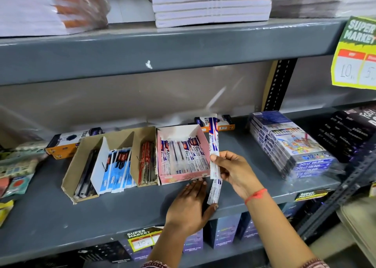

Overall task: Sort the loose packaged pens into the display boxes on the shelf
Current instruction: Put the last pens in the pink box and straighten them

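A pink display box (162, 153) stands on the grey shelf (122, 204) and holds several white-and-blue packaged pens (184, 157). My right hand (236, 171) grips a long strip of the same packaged pens (214, 145), held upright just right of the pink box. My left hand (192, 203) lies flat on the shelf in front of the box, fingertips touching its front edge and thumb by the strip's lower end. Left of the pink box, a brown cardboard box (70, 176) holds dark pens (86, 174), blue-packed pens (119, 166) and red pens (147, 162) in separate compartments.
Orange-and-white pen cartons (67, 143) lie behind the boxes. A stack of wrapped colour-pencil packs (289, 143) sits to the right, with black packs (350, 129) beyond. Assorted small packets (18, 166) lie at the far left. Paper stacks fill the upper shelf (162, 50).
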Tool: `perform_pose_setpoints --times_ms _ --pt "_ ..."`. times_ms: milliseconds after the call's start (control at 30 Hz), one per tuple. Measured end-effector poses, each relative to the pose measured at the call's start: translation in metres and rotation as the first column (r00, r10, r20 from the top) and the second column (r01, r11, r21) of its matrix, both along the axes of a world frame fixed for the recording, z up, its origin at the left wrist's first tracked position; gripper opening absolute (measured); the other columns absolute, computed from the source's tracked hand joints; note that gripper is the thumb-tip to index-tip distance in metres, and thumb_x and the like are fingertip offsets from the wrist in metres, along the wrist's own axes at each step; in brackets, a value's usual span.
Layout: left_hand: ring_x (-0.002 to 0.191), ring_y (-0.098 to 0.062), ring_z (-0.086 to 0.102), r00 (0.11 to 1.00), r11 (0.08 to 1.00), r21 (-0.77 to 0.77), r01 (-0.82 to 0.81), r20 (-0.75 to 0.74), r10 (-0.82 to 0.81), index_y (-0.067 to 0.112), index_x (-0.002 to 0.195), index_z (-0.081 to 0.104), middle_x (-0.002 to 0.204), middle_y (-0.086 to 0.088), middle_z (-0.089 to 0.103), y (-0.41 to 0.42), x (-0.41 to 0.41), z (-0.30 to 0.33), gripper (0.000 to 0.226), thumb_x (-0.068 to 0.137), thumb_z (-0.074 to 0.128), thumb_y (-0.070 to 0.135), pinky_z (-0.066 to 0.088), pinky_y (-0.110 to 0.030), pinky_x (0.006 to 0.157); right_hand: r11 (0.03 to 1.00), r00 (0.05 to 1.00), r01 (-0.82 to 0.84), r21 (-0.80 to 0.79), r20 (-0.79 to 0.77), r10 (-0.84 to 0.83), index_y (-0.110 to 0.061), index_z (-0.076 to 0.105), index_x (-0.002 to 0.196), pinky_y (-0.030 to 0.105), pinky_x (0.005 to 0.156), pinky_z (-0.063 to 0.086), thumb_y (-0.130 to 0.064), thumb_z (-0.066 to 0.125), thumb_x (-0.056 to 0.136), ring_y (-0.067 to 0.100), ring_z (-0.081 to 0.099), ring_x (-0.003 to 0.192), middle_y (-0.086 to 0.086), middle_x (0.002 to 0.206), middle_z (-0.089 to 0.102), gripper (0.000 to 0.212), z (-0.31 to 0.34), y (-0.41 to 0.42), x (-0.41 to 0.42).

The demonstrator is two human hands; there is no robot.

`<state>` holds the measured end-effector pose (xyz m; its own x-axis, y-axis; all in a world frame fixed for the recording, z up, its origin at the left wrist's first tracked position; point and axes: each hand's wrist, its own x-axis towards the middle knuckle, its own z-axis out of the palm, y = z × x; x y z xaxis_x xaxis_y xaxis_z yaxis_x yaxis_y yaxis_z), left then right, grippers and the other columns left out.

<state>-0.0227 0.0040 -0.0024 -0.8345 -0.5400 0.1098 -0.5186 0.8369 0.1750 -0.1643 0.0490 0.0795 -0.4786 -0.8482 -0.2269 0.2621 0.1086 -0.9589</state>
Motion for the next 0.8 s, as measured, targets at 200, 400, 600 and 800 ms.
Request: perform_pose_setpoints --times_ms 200,400,600,800 --pt "0.141 -0.018 0.008 0.999 0.999 0.045 0.008 -0.034 -0.006 0.01 0.146 0.014 0.155 -0.007 0.013 -0.001 0.0 -0.001 0.101 0.069 -0.012 0.069 -0.006 -0.022 0.106 0.973 0.855 0.154 0.175 -0.516 -0.042 -0.007 0.068 0.106 0.028 0.069 0.048 -0.016 0.071 0.079 0.023 0.061 0.076 0.014 0.099 0.071 0.029 0.001 -0.04 -0.012" --pt "0.109 -0.015 0.06 0.996 0.991 0.123 -0.051 0.078 0.041 0.014 0.114 0.065 0.117 -0.001 0.067 -0.003 0.0 -0.006 0.078 0.094 0.002 0.055 0.048 -0.028 0.089 0.915 0.59 0.083 0.395 -0.759 0.275 0.002 0.055 0.081 0.035 0.077 0.05 -0.012 0.057 0.085 0.037 0.059 0.085 0.019 0.075 0.06 0.015 0.007 -0.072 -0.002" --pt "0.106 -0.01 0.061 0.989 0.995 0.054 -0.081 0.126 0.073 0.017 0.111 0.067 0.114 0.002 0.068 -0.002 0.0 -0.002 0.079 0.093 0.0 0.054 0.048 -0.024 0.087 0.841 0.37 0.1 0.531 -0.805 0.464 -0.004 0.049 0.125 0.042 0.089 0.05 0.003 0.039 0.088 0.041 0.06 0.106 0.021 0.119 0.061 0.039 -0.006 -0.084 0.01" --pt "0.117 -0.016 0.054 0.993 0.996 0.044 -0.073 0.101 0.068 0.011 0.121 0.059 0.126 -0.005 0.061 -0.003 0.001 0.001 0.085 0.091 -0.005 0.057 0.04 -0.027 0.097 0.812 0.2 0.199 0.549 -0.834 0.515 0.0 0.055 0.118 0.04 0.086 0.051 0.002 0.037 0.089 0.038 0.061 0.108 0.019 0.118 0.063 0.034 0.002 -0.082 0.015"
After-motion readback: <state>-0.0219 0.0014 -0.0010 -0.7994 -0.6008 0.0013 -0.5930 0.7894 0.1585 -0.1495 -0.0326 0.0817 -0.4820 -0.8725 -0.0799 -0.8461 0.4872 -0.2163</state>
